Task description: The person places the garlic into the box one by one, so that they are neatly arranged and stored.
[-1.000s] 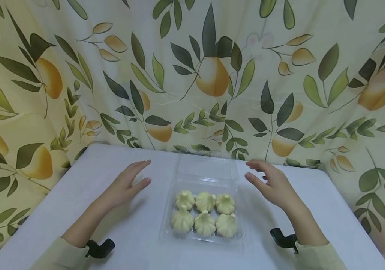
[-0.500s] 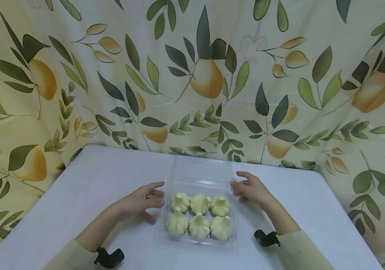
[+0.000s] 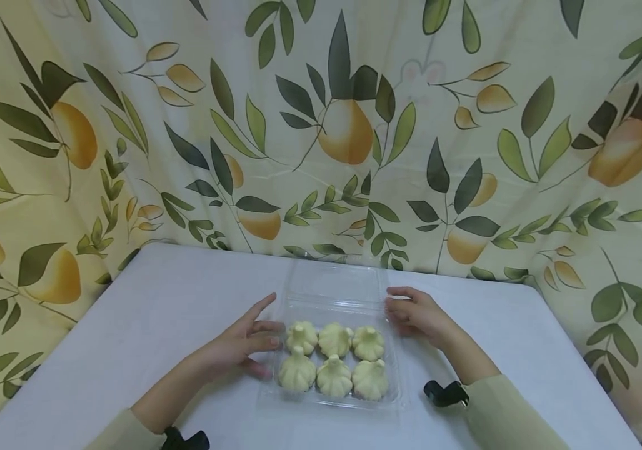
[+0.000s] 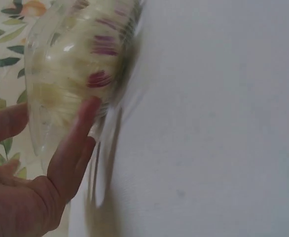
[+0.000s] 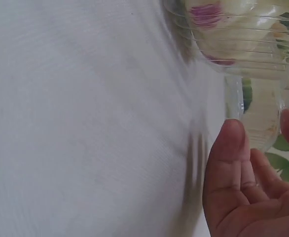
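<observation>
A clear plastic clamshell box (image 3: 332,402) with its lid (image 3: 336,284) folded back holds several pale garlic bulbs (image 3: 334,376) in two rows. Purple streaks mark the bulbs' (image 4: 102,49) sides in the left wrist view. My left hand (image 3: 236,345) is at the box's left wall, its fingers extended against the plastic. On the opposite side, my right hand (image 3: 419,319) lies beside the box's right wall near the hinge, with fingers slightly bent. In the right wrist view, the fingers (image 5: 232,143) of that hand are close to the clear wall; whether they touch it, I cannot tell.
The box stands on a table with a white cover (image 3: 185,294). Behind it hangs a curtain (image 3: 321,187) printed with fruit and leaves. A black wrist camera (image 3: 446,394) sits at the right sleeve, another (image 3: 185,439) at the left.
Both hands have come inward from wide apart to the two sides of the box. In the last half second the left hand has shifted slightly right, against the wall. The bulbs stay in place.
</observation>
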`<state>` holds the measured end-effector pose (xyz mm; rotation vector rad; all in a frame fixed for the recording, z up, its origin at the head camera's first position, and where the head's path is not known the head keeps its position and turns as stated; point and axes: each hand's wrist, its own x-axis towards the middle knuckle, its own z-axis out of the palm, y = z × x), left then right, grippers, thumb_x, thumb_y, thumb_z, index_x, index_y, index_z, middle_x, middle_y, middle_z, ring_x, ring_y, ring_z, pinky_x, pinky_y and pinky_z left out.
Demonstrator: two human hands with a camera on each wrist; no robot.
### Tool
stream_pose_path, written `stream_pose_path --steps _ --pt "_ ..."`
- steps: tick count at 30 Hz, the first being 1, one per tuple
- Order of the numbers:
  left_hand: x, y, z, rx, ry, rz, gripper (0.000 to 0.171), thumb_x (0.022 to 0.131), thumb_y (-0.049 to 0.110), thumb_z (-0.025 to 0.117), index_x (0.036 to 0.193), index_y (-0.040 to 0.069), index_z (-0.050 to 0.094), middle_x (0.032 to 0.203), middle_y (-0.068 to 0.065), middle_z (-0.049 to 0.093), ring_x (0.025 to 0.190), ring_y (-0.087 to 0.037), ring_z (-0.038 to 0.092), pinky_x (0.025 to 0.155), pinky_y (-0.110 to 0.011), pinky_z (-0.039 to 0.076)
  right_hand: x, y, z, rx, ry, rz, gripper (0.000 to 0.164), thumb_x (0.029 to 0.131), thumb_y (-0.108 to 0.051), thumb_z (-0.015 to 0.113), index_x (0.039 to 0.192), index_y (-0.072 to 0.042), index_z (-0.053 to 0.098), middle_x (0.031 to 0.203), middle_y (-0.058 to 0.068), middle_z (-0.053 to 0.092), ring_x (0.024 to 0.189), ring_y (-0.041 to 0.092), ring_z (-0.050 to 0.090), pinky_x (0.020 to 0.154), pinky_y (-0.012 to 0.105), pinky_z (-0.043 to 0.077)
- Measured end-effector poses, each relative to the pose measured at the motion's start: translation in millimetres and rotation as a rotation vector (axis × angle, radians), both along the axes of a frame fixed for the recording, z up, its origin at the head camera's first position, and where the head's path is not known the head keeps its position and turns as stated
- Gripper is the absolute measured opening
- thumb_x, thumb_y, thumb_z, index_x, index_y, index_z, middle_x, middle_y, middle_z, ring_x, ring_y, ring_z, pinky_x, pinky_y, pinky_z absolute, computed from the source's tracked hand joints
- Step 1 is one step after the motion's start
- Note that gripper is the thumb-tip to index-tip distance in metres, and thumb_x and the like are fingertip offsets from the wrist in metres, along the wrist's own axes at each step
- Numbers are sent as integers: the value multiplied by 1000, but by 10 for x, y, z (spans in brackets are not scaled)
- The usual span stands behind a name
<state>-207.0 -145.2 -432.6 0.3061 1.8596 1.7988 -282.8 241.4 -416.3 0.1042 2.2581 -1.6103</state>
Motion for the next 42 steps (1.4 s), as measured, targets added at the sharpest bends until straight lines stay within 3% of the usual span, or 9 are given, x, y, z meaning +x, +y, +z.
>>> stream_pose_path --steps 3,7,11,19,25,28,32,36,42 --pt "54 -7 -20 31 10 -7 74 99 15 62 159 29 20 158 -21 29 136 -42 43 78 -49 59 15 2 -22 -87 -27 -1 60 98 -23 62 149 -1 37 101 2 65 83 10 64 72 30 57" --pt "130 -3 -32 77 7 -32 68 98 11 62 157 15 28 160 -21 25 142 -42 36 82 -46 58 43 -11 -27 -171 -41 -20 60 99 -19 61 148 2 34 100 0 67 86 10 65 75 30 57" --pt "173 11 -46 104 -6 -24 70 98 9 62 158 14 26 160 -21 26 142 -42 35 81 -45 58 48 -30 -16 -195 -21 -44 59 99 -18 60 147 2 33 106 1 66 87 9 65 76 30 57" --pt "191 11 -59 160 -52 2 71 98 7 60 159 18 24 161 -21 23 139 -42 39 79 -46 59 70 -10 23 -223 140 -48 43 94 -7 66 130 1 42 118 7 56 94 8 63 83 31 58" --pt "211 14 -77 182 -67 11 72 98 8 60 159 18 24 161 -22 23 138 -41 41 80 -48 59 202 57 77 -112 314 2 31 89 -2 71 110 6 50 133 25 53 99 6 66 83 27 57" --pt "222 21 -84 185 -77 23 69 99 11 59 159 19 24 161 -22 24 137 -40 42 79 -49 59 265 82 85 -39 397 44 27 86 1 73 106 8 56 128 26 58 96 7 66 81 24 56" --pt "230 41 -74 204 -115 50 60 105 33 50 159 20 25 161 -22 23 139 -41 39 79 -51 58 355 104 80 77 456 81 19 85 -3 75 98 3 62 118 18 66 100 14 64 79 25 55" --pt "226 53 -49 237 -165 75 70 102 60 38 159 22 26 161 -23 22 143 -44 32 83 -57 56 469 145 95 194 453 154 8 91 -7 70 92 -6 62 127 18 64 110 29 63 79 30 54" --pt "256 56 -52 213 -149 65 63 104 42 50 158 29 22 159 -22 25 137 -39 39 85 -53 56 621 226 102 403 549 256 14 92 -12 68 104 -18 69 116 4 69 102 25 69 75 28 56"
